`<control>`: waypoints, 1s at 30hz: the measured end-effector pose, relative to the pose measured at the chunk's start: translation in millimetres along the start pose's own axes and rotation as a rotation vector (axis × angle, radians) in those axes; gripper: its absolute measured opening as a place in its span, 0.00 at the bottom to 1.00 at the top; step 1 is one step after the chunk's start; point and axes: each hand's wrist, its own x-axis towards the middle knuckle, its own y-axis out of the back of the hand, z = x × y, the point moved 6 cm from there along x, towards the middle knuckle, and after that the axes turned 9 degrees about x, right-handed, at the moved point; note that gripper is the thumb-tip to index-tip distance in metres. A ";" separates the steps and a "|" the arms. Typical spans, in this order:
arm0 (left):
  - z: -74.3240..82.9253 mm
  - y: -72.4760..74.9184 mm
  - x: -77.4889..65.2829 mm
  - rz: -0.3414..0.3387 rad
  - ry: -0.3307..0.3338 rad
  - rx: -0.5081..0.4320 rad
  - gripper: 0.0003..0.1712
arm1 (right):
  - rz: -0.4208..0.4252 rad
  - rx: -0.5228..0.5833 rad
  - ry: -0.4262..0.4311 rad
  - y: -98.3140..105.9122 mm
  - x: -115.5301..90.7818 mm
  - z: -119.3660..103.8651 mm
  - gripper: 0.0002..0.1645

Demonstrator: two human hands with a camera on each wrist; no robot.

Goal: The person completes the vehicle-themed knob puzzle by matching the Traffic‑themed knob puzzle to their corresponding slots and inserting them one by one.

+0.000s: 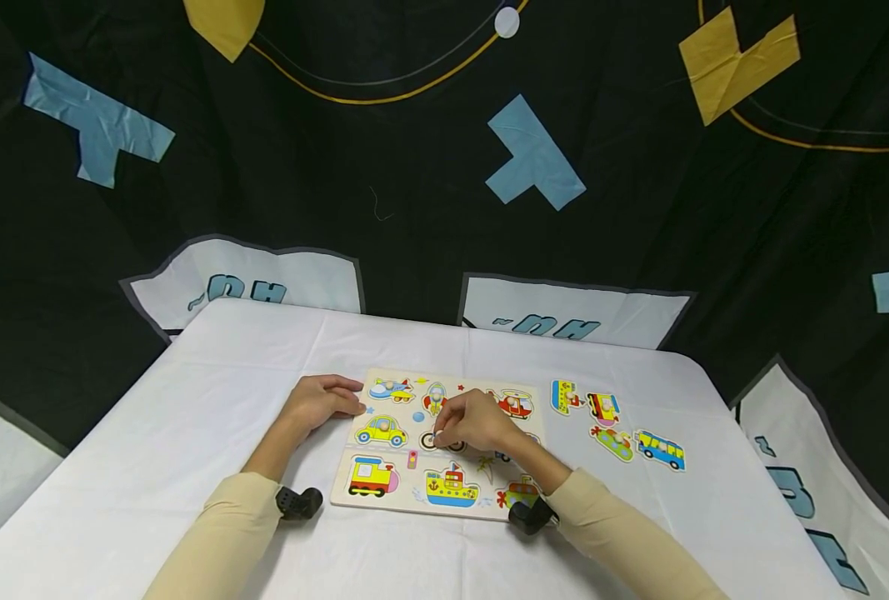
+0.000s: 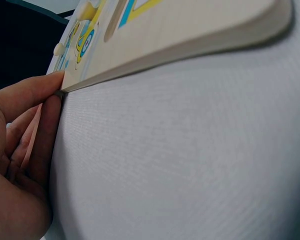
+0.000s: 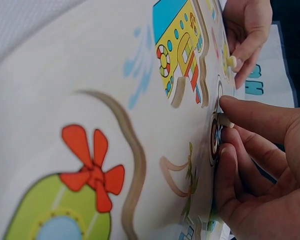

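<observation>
A wooden peg puzzle board (image 1: 414,507) with printed vehicles lies on the table. At its left edge, my left hand (image 1: 322,402) pinches the board between thumb and finger, as the left wrist view (image 2: 25,125) also shows. Over the board's middle, my right hand (image 1: 477,421) pinches the peg (image 3: 225,120) of a two-wheeled puzzle piece (image 1: 455,447), mostly covered by the fingers. The piece sits at or close to the board's surface; whether it is fully seated cannot be told. A yellow car piece (image 1: 381,431) with a peg lies left of it.
Right of the board lie a loose ship piece (image 1: 564,397), train piece (image 1: 604,408), submarine piece (image 1: 612,443) and bus piece (image 1: 661,450). The board's front row shows recesses with a printed train (image 1: 372,477) and ship (image 1: 450,487). White cloth (image 1: 264,367) covers the table; a dark curtain (image 1: 414,208) hangs behind.
</observation>
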 end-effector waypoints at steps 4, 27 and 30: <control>1.3 -0.2 -0.3 -0.001 -0.008 -0.003 0.25 | 0.006 -0.001 0.005 0.2 0.3 1.4 0.07; 2.5 1.3 -2.5 -0.007 -0.004 0.040 0.27 | 0.173 -0.045 -0.098 62.1 -18.7 11.8 0.10; 2.0 -0.2 -1.5 -0.005 -0.004 0.037 0.27 | 0.218 -0.043 -0.131 78.0 -24.1 17.5 0.11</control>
